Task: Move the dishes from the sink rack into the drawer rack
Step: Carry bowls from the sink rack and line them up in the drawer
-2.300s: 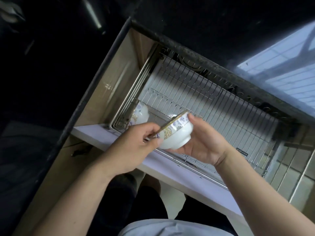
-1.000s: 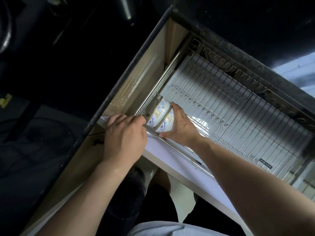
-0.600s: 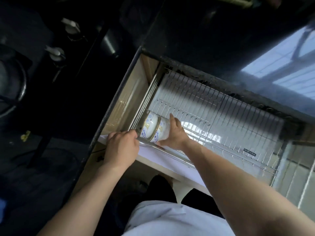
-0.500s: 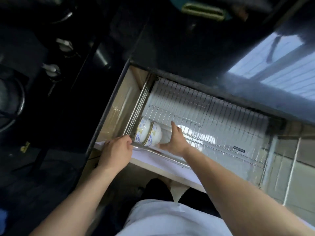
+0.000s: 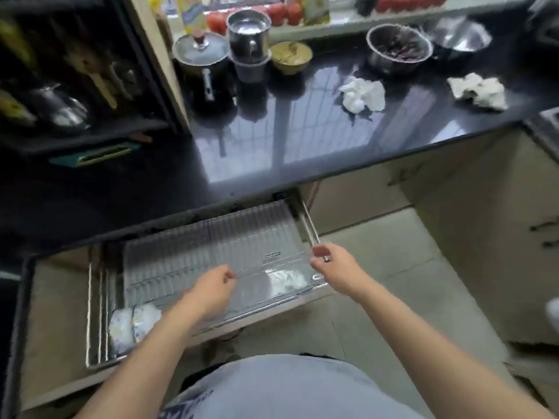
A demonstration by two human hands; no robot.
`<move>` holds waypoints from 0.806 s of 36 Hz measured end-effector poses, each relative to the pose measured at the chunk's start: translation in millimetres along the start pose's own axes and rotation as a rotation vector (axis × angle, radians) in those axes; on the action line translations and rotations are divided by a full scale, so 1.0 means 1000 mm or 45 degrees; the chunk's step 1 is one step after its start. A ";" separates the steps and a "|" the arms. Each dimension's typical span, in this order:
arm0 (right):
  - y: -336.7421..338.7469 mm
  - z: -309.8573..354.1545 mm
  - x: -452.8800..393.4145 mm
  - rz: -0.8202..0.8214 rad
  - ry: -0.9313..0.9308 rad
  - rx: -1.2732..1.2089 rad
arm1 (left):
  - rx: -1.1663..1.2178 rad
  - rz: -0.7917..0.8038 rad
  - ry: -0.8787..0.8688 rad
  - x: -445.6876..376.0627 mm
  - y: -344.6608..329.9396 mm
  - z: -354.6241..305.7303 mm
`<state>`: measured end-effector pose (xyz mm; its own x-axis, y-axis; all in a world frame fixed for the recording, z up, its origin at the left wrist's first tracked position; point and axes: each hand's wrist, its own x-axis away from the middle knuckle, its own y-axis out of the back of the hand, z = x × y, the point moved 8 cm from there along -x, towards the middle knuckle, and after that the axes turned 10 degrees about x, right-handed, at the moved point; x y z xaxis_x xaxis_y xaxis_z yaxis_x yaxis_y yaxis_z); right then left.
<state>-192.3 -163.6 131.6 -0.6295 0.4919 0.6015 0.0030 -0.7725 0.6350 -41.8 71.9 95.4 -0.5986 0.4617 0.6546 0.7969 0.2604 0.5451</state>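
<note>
Two blurred white patterned ceramic bowls (image 5: 134, 322) stood in the pulled-out steel wire drawer rack (image 5: 211, 255), just beside the left hand (image 5: 211, 290), loosely curled, empty, right hand (image 5: 334, 266) likewise, past the rack's corner, sink rack unseen

We found the drawer rack (image 5: 211, 255) pulled out beneath the black countertop (image 5: 302, 140), whose front edge overhung the rack's rear rows. Two bowls (image 5: 134, 322) on their sides filled the near left corner; the wire bed to their right lay open. Both hands hovered above the rack, the left hand (image 5: 208, 293) over its middle front, the right hand (image 5: 332, 267) at the right-hand rail (image 5: 308, 225), neither touching anything we could make out.
</note>
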 end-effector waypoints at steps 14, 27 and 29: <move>0.256 -0.353 0.186 -0.747 -0.448 -0.454 | -0.108 0.378 -0.782 0.092 -0.280 -0.439; 0.317 -0.539 0.241 -1.008 -0.720 -0.852 | -0.329 0.617 -0.984 0.089 -0.438 -0.595; 0.342 -0.559 0.236 -1.036 -0.717 -0.855 | -0.362 0.660 -1.005 0.080 -0.458 -0.622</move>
<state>-774.2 -536.3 219.2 0.1711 0.9114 0.3744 -0.7506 -0.1255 0.6487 -505.3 -537.4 223.9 0.1275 0.9215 0.3669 0.8340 -0.2998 0.4631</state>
